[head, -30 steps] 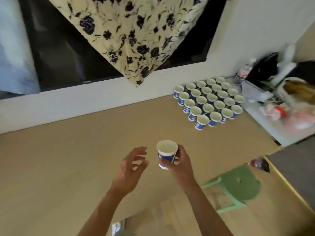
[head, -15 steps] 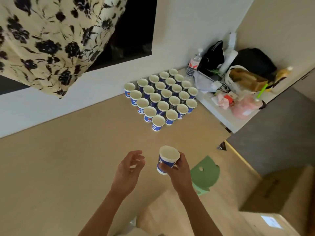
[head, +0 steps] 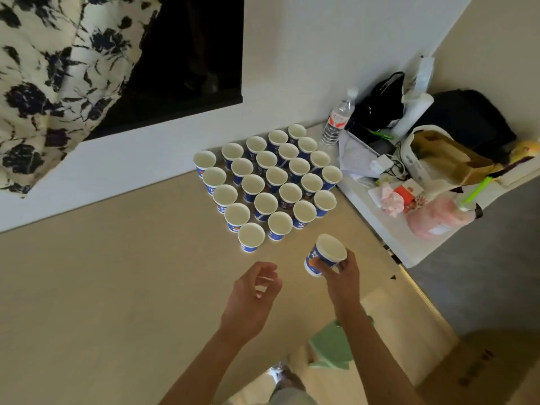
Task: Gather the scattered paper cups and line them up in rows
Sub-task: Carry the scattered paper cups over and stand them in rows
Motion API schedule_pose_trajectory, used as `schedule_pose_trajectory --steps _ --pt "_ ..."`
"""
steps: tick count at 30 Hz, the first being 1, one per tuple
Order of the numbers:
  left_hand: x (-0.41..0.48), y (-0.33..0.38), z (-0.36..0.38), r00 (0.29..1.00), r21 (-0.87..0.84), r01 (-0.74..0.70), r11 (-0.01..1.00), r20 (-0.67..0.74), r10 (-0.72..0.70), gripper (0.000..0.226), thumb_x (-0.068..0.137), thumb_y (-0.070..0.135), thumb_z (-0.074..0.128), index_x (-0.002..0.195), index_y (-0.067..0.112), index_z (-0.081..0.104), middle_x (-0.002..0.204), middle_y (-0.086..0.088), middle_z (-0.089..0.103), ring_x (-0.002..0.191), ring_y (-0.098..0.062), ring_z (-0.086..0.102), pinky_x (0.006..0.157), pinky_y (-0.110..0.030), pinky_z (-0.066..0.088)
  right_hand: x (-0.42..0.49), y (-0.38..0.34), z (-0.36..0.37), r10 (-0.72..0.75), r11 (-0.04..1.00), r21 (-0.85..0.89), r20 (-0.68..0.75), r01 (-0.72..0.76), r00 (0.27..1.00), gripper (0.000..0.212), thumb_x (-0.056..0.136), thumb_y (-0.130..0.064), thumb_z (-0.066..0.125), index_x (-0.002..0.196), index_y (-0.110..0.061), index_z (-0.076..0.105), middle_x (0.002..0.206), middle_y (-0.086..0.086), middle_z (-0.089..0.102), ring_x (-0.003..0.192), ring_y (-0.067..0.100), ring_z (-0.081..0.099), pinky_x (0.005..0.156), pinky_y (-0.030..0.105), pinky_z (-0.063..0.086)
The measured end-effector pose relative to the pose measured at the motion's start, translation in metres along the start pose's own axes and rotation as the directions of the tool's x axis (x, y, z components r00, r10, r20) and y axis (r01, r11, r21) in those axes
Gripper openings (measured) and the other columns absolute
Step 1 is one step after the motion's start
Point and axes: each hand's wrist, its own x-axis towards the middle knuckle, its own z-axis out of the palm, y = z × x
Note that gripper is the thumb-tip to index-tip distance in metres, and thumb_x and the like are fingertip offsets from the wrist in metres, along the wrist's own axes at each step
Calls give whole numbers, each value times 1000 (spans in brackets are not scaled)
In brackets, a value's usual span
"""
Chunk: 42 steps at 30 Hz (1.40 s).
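Several blue-and-white paper cups [head: 266, 185] stand upright in tight rows at the far right corner of the tan table [head: 102, 273]. My right hand [head: 342, 277] grips one more paper cup [head: 324, 254], tilted, just above the table and a short way right of the nearest cup of the front row [head: 251, 237]. My left hand [head: 251, 299] hovers to the left of it with fingers loosely curled and nothing in them.
A white side surface [head: 388, 229] at the right holds a water bottle [head: 338, 119], black bags [head: 467, 118], a brown paper bag [head: 447, 159] and pink items [head: 438, 217]. A green stool [head: 333, 346] stands below the table edge. A floral cloth [head: 58, 68] hangs at the upper left.
The view has swung toward the rows of cups, which now lie closer. My right hand has carried the cup forward and to the right, near the front row; the left hand followed.
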Motion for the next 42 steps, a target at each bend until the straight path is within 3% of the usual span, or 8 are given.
schedule_pose_trajectory --steps 3,9,14,20,26,30,35,42 --pt "14 17 36 999 15 28 1000 -41 -27 15 93 23 67 106 29 66 98 12 72 89 4 66 69 -6 46 55 5 -9 -6 1000 -2 -49 6 999 60 72 -2 86 121 -16 55 116 -1 62 105 15 60 76 21 48" --pt "49 34 89 994 69 59 996 -99 -52 14 93 18 66 101 29 67 93 19 72 88 2 67 70 -8 48 153 24 -29 -28 997 -72 -187 15 982 63 70 -14 87 123 -19 53 110 -6 62 103 19 63 73 14 45" --pt "68 36 116 985 118 91 989 -157 -72 16 92 16 66 99 31 68 95 20 72 89 0 68 72 -11 49 205 48 -27 -90 984 -170 -199 56 976 69 71 -14 86 131 -13 51 122 7 65 112 27 63 96 42 52" --pt "73 34 132 974 133 139 981 -195 -112 16 92 17 67 98 32 68 95 20 74 89 0 68 76 -22 51 237 57 -19 -120 981 -168 -155 93 981 66 71 -15 84 128 -16 50 115 3 66 105 26 64 87 32 50" --pt "71 24 136 959 135 197 971 -232 -162 18 92 14 67 98 31 68 95 17 75 89 -3 70 82 -31 55 258 61 -14 -128 987 -115 -147 112 981 67 70 -8 84 130 -13 54 118 3 67 106 23 65 92 44 55" --pt "71 22 138 956 126 221 967 -225 -190 20 93 13 66 98 31 68 95 14 75 89 -5 70 84 -38 56 256 65 -14 -114 993 -8 -170 114 979 66 72 -2 84 130 -12 53 118 1 65 100 14 66 91 44 57" --pt "76 22 142 954 105 219 970 -230 -191 20 94 13 65 97 33 68 95 11 76 88 -9 71 81 -43 56 260 66 -14 -132 991 15 -151 136 980 60 77 2 80 129 -10 54 115 4 65 102 24 66 95 41 57" --pt "79 22 142 954 77 218 973 -230 -195 19 93 21 67 94 40 68 94 10 76 86 -10 71 78 -42 56 271 63 -5 -132 991 -7 -149 133 980 54 79 4 76 127 -14 56 102 -18 63 99 11 66 95 38 56"
